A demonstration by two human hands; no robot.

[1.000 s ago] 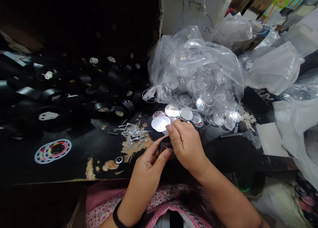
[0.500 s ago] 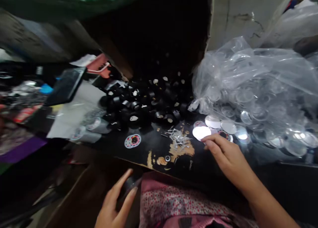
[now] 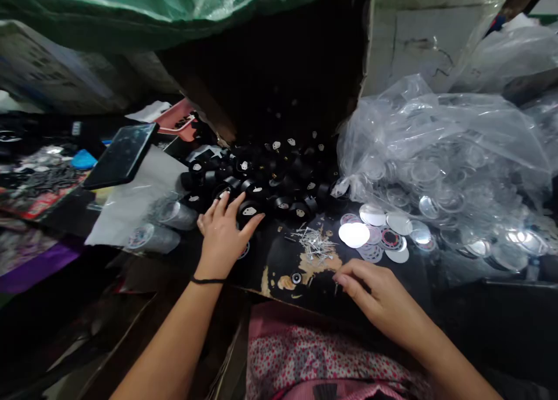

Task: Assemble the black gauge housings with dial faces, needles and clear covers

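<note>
My left hand [image 3: 223,234] reaches over a heap of black round plastic parts [image 3: 283,182], fingers spread. Its thumb and forefinger lie either side of one black part [image 3: 248,209], touching the heap's near edge; I cannot tell how firmly. A printed round disc [image 3: 244,250] is mostly hidden beneath this hand. My right hand [image 3: 366,286] is closed in a pinch at the table's front, over a small metal pin [image 3: 336,288]. Beyond its fingertips lies a pile of thin silver pins [image 3: 316,244]. A small round metal piece [image 3: 296,278] lies to its left.
Shiny and printed discs [image 3: 383,237] overlap right of the pins. A clear plastic bag [image 3: 436,138] of transparent round covers fills the right side. At left are a phone [image 3: 122,154], stacked clear cups [image 3: 154,237] and a pink basket [image 3: 176,118]. A large dark box [image 3: 279,57] opens behind the heap.
My left hand has come up from below the table edge to the black parts; the dark piece it held is no longer seen. My right hand has moved from the discs towards me, to the pin.
</note>
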